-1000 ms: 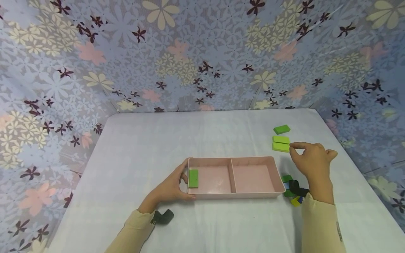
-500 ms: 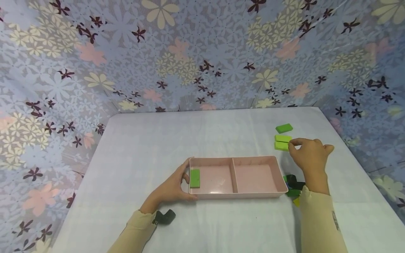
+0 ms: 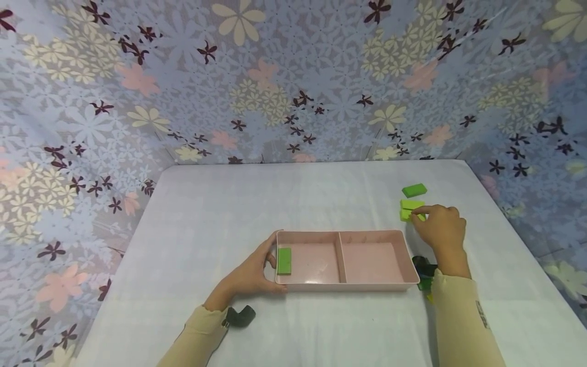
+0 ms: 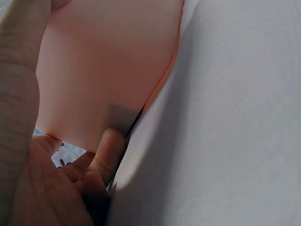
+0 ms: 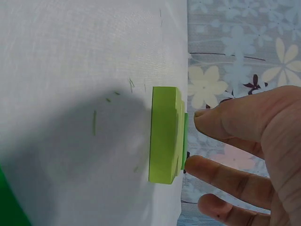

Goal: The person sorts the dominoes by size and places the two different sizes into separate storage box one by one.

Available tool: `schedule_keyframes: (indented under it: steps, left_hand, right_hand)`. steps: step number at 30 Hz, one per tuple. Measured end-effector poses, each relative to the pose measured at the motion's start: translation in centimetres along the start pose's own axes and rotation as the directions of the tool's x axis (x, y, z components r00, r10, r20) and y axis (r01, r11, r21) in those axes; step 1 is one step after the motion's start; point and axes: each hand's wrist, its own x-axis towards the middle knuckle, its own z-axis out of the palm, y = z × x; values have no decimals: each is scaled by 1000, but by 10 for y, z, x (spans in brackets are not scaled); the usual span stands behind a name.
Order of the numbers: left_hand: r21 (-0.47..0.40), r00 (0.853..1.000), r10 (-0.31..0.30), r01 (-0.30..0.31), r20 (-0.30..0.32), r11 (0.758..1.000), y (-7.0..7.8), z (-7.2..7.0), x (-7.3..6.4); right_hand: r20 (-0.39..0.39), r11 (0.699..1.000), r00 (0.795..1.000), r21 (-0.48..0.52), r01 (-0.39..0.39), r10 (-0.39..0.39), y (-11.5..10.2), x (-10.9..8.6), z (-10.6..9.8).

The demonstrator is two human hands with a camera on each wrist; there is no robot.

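1. Head view: left hand [image 3: 249, 274] grasping the pink tray [image 3: 371, 262] at its left end. A green block [image 3: 284, 261] lies inside, by the tray's left wall. Beyond the tray's far right corner: near lime block [image 3: 405, 216], far lime block [image 3: 412, 204], then a darker green block [image 3: 415, 190]. Right hand [image 3: 440, 229] is at the near lime block, grip loose, seemingly holding nothing.
2. Room: the table [image 3: 229, 204] gives space beyond the tray's far rim and along its near side. Tighter off the right end, where coloured pieces [image 3: 425, 284] lie just beside it under the right wrist. I'd lift over that rim, not slide.
3. Left wrist: fingers [image 4: 109, 153] against the tray's end; a steady hold should help.
4. Right wrist: fingertips [image 5: 202, 165] spread, contact unclear to me. Best pinch, I judge: by the block's short ends, sparing its neighbour.
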Motion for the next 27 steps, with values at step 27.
schedule_keyframes:
  steps: [27]
  left_hand:
    - [18,1000,-6,6,2,1000,1,0,0]
  right_hand:
    - [137,985,976,9,-173,170,-9,6,4]
